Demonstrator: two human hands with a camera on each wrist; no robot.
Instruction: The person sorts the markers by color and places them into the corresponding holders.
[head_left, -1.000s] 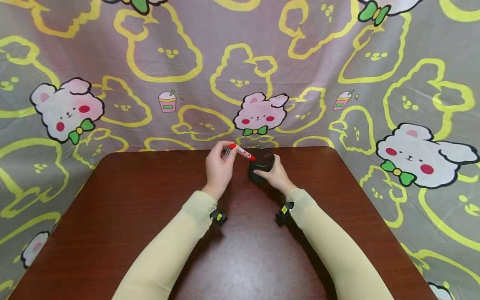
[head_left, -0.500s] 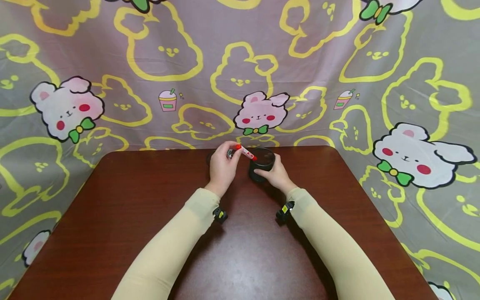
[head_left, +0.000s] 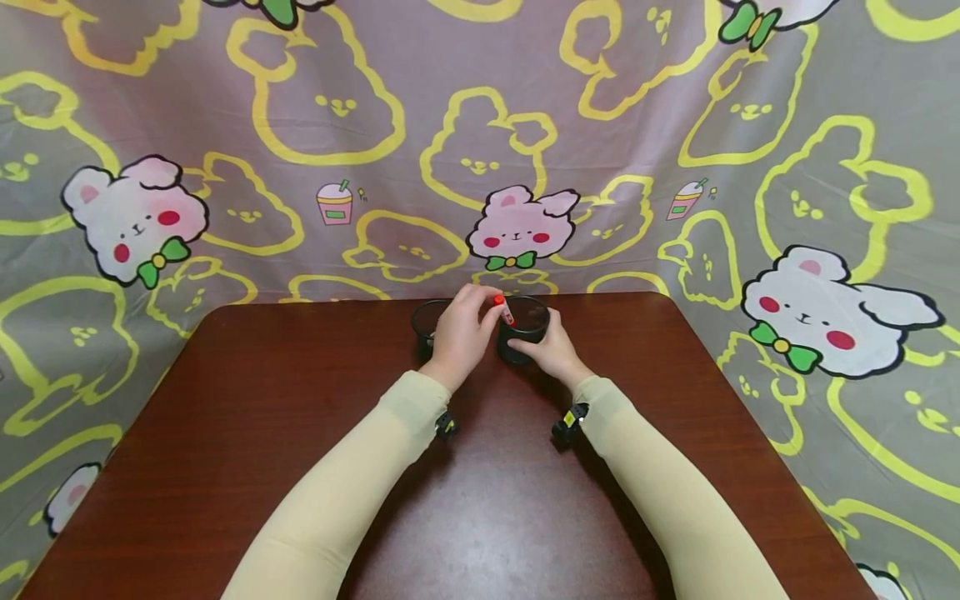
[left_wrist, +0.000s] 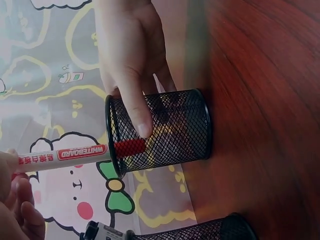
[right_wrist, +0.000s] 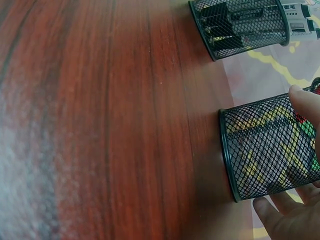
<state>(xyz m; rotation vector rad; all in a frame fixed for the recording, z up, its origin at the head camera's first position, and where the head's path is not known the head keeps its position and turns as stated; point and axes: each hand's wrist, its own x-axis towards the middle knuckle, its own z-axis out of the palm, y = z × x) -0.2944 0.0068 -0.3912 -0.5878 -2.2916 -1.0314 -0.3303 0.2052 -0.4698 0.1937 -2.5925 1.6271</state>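
My left hand (head_left: 461,335) pinches a red-and-white whiteboard marker (left_wrist: 82,153) near one end. The marker's red end has passed through the mouth of a black mesh pen holder (left_wrist: 180,132), as the left wrist view shows. My right hand (head_left: 555,350) grips that pen holder round its side, thumb on the near face and fingers behind. The holder stands upright on the table. Just left of it, partly hidden by my left hand, is a second black mesh pen holder (right_wrist: 245,27) with a white-and-black marker (right_wrist: 300,22) sticking out.
Both holders stand near the back edge of the dark reddish-brown wooden table (head_left: 300,400). Behind it hangs a patterned cloth (head_left: 390,125) with cartoon bears. Small black cameras (head_left: 570,423) are strapped at the wrists.
My left hand has moved right, bringing the marker over the right pen holder and tipping it steeper, red end in the mouth. The left holder has come into view. My right hand stays put.
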